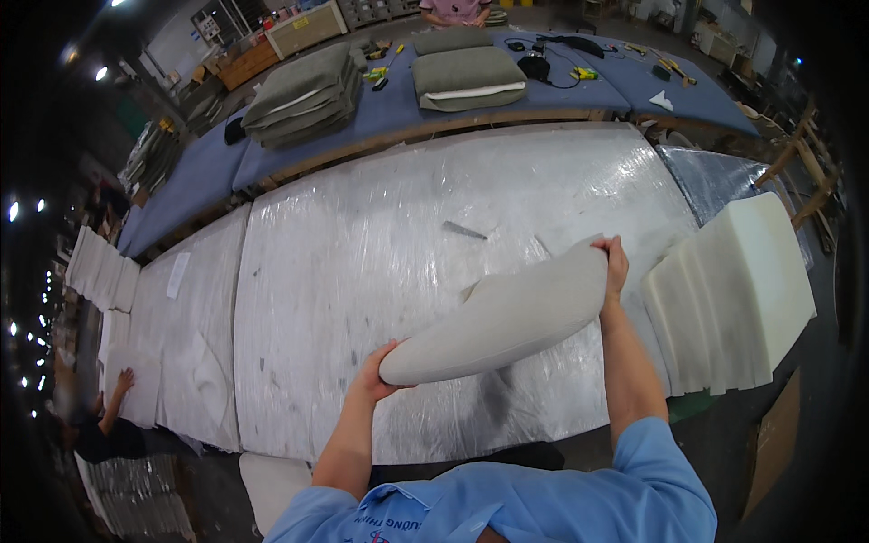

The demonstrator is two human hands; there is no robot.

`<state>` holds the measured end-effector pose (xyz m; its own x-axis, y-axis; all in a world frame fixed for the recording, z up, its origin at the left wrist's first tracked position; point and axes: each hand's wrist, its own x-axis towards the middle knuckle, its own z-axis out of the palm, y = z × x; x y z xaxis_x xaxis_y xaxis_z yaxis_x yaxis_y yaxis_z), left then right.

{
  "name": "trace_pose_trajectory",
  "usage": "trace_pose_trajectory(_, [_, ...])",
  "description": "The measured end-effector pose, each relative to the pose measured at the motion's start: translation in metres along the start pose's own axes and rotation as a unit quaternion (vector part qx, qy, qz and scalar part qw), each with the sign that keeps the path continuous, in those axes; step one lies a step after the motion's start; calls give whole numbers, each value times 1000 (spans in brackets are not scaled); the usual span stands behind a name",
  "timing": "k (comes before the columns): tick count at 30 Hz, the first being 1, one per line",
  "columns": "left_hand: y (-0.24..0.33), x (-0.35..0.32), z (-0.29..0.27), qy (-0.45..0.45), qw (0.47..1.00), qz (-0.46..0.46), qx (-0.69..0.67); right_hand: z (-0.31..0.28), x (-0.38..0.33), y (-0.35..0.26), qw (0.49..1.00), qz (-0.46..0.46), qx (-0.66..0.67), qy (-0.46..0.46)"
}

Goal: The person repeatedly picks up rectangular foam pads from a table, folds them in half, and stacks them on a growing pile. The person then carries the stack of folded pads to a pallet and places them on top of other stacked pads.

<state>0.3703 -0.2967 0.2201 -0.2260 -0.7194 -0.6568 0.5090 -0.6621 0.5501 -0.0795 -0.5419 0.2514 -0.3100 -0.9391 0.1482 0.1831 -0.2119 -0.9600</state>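
Observation:
A pale grey fabric-covered cushion (502, 317) is held tilted above a table (317, 281) wrapped in clear plastic film. My left hand (373, 371) grips its lower left corner, with the fingers tucked partly out of sight underneath. At the upper right corner, my right hand (615, 267) has its fingers closed round the edge. The cushion's far side faces away from me, and a small flap of fabric sticks up from it. Beyond it on the film lies a thin dark grey strip (464, 230).
To my right stands a stack of pale foam pads (715, 303). Across the far side runs a blue-topped table (380, 118) with stacked grey-green cushions (471, 77) and several yellow tools. At the far left, another person's hand (125, 378) rests on white sheets. Someone in pink stands at the back.

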Motion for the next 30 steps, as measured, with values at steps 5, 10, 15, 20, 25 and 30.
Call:
trace_pose_trajectory(5, [44, -79, 47, 162, 980, 64, 93, -65, -110, 54, 966, 207, 120, 93])
trace_pose_trajectory(10, [30, -119, 41, 204, 951, 166, 164, -70, -258, 96, 977, 155, 148, 6])
trace_pose_trajectory(15, [-22, -121, 18, 175, 926, 334, 11, -52, -233, 37, 933, 330, 107, 97])
trace_pose_trajectory(20, [-67, -88, -15, 214, 894, 370, -131, -27, -211, -45, 961, 219, 89, -144])
trace_pose_trajectory(25, [-104, -64, -20, 164, 949, 179, -201, -63, -206, -54, 936, 319, 31, -144])
trace_pose_trajectory(30, [-114, -98, -31, -18, 973, 159, -167, -104, -245, -72, 853, 456, -48, -249])
